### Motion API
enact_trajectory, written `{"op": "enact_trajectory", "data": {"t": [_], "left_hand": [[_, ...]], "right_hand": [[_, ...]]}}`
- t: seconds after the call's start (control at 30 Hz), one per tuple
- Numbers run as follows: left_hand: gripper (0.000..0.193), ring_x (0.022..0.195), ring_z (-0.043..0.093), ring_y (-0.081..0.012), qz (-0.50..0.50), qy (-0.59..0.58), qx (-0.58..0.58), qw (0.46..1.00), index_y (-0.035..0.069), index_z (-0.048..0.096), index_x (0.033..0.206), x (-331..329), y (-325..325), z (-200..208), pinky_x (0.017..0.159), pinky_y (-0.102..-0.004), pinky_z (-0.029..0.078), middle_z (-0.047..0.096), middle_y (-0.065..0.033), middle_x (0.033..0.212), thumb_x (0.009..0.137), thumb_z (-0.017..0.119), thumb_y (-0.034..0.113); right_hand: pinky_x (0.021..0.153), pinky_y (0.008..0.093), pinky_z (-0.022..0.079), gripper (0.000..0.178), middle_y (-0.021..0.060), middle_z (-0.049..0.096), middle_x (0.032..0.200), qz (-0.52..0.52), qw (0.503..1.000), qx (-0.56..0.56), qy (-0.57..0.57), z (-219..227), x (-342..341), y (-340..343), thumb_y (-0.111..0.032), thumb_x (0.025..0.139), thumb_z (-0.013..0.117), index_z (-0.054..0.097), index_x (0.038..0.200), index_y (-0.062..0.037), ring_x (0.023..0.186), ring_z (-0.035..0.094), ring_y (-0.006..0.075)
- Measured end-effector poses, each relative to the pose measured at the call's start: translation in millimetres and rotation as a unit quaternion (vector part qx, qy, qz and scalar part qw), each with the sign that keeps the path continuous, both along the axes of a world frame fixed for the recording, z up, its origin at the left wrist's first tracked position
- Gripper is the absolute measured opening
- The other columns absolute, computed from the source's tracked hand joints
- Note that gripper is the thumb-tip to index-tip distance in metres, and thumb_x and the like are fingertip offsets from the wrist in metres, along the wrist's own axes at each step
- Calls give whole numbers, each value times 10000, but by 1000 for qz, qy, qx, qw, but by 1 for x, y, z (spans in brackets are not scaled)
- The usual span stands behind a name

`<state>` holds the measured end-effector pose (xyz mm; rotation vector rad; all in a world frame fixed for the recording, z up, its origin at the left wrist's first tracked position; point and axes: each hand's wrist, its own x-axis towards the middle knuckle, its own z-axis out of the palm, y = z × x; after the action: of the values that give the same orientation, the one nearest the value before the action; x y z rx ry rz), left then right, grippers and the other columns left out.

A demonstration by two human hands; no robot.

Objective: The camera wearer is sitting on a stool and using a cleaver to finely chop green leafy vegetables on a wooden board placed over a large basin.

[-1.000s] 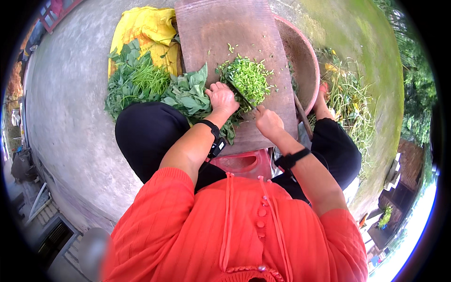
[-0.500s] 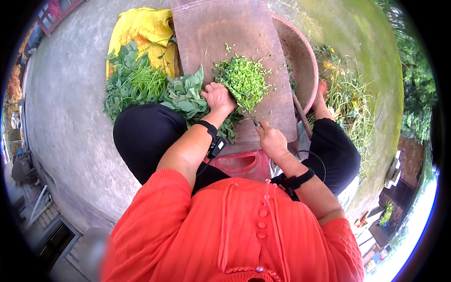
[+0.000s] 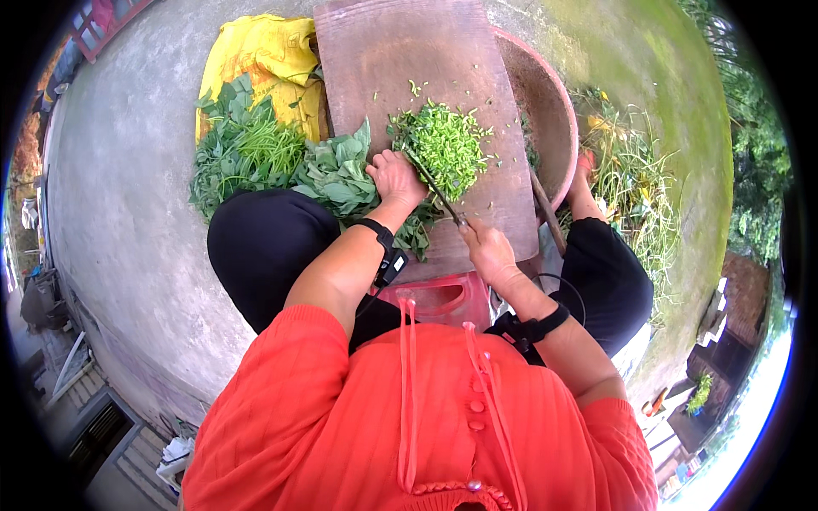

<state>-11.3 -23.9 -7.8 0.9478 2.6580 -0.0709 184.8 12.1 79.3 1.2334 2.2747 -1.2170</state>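
Observation:
My right hand is closed round the handle of a knife, whose dark blade slants up and left beside my left hand's fingers. My left hand is closed on a bunch of leafy greens, pressing it to the wooden board; the held stems are mostly hidden under the fingers. Right against the blade lies a heap of chopped green stems, with small bits scattered around it. Leaves from the bunch trail off the board's left edge and below my left wrist.
More uncut greens lie left of the board on a yellow sack. A wide reddish basin stands partly under the board's right side, a stick beside it. Plant scraps litter the ground at right. A red plastic stool is before me.
The knife blade has tilted, so its dark length now shows between my left hand and the heap. My right hand has shifted very slightly left; my left hand stays in place.

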Motion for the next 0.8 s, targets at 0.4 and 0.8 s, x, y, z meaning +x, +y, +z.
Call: {"op": "enact_trajectory", "data": {"t": [0.4, 0.8], "left_hand": [[562, 1068, 469, -315, -46, -22, 15, 999, -18, 600, 1052, -3, -4, -4, 919, -460, 344, 528, -149, 1087, 625, 771, 305], [1154, 1281, 352, -375, -37, -24, -29, 999, -23, 323, 1387, 10, -4, 28, 1042, -491, 304, 388, -215, 1364, 474, 880, 412]], "right_hand": [[813, 530, 477, 363, 298, 627, 963, -14, 998, -23, 62, -71, -63, 41, -337, 966, 436, 604, 1057, -28, 897, 601, 484], [858, 534, 453, 376, 277, 636, 1021, -92, 993, -35, 67, -77, -17, 8, -382, 959, 444, 613, 1095, -75, 996, 593, 451]]}}
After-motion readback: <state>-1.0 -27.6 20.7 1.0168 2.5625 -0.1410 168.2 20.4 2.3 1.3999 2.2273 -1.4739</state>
